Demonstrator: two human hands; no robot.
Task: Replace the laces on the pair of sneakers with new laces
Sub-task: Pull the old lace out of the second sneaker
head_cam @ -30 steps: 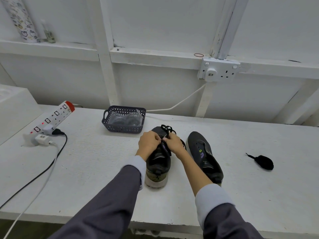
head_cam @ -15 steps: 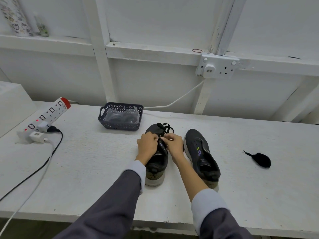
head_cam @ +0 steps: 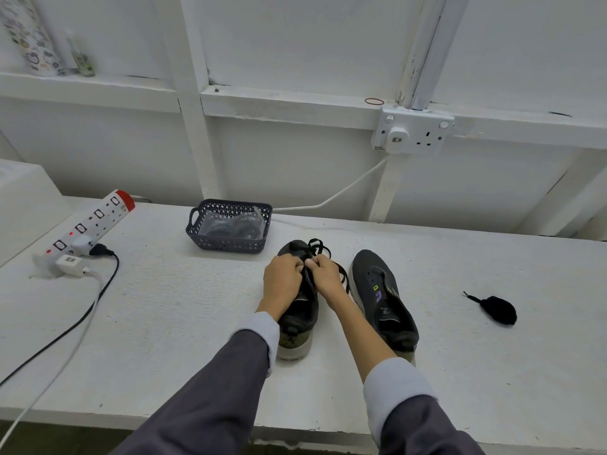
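Both hands meet over the left sneaker (head_cam: 297, 318), which stands on the white counter (head_cam: 164, 307) with its heel toward the person and its toe toward the wall. The left hand (head_cam: 281, 281) is curled, knuckles up, with its fingers bunched over the upper part of the shoe. The right hand (head_cam: 325, 276) is curled the same way just beside it, and the fingertips of the two touch. Each hand seems to pinch the black lace (head_cam: 315, 245), whose loose loops spill out beyond the fingers over the toe and down the shoe's right side.

The right sneaker (head_cam: 382, 300) stands just beside the first, pointing the same way, with small green and purple marks on its tongue. Well apart from it to the right, a bundled black lace (head_cam: 499, 311) lies on the counter with one tip sticking out.

Behind the shoes, near the wall, a dark basket (head_cam: 196, 226) holds clear plastic packets (head_cam: 235, 224). At the far left lies a power strip (head_cam: 93, 221) with plugs in it, and a black cable (head_cam: 82, 318) and a white one run from it toward the counter's front edge. A wall socket (head_cam: 414, 133) sits above the shoes
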